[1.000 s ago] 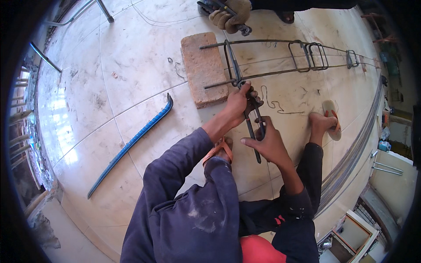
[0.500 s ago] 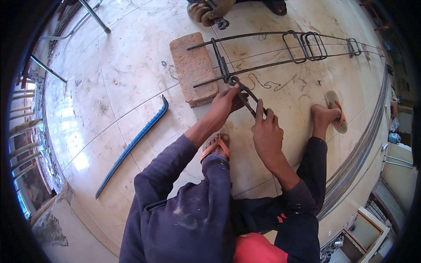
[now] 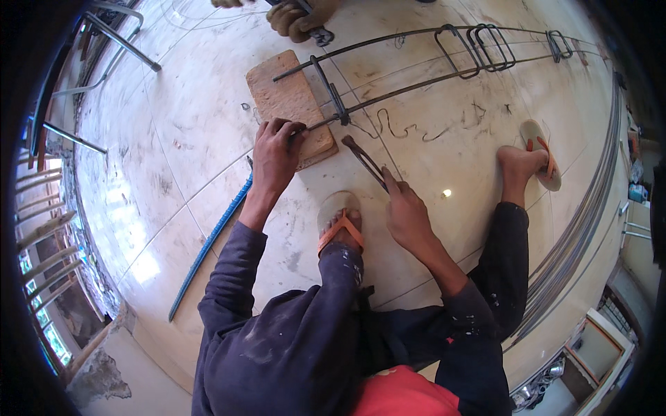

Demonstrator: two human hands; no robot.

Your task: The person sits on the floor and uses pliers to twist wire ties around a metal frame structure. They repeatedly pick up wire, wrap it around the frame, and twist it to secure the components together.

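Note:
My left hand (image 3: 276, 149) is closed round the near end of a steel reinforcing bar (image 3: 324, 123), over the edge of a reddish brick (image 3: 281, 87). My right hand (image 3: 408, 213) grips the handles of dark pincers (image 3: 354, 146), whose jaws are off the bars, just this side of the brick's right edge. Two long bars run away to the right, their near ends on the brick. A bent stirrup (image 3: 325, 84) spans both bars beside the brick. Further along, several stirrups (image 3: 479, 48) hang loosely grouped on the bars.
A co-worker's gloved hand (image 3: 295, 19) holds a metal tool beyond the brick. On the tiled floor at left lies a blue bar (image 3: 211, 246) with a bent tip. Thin wire (image 3: 399, 132) curls near the bars. Long rods (image 3: 583, 215) lie along the right; metal chair legs (image 3: 121, 41) stand upper left.
My left hand has moved left from beside the pincers to the bar's end. The pincers have come away from the stirrup joint toward me. The head view has shifted slightly.

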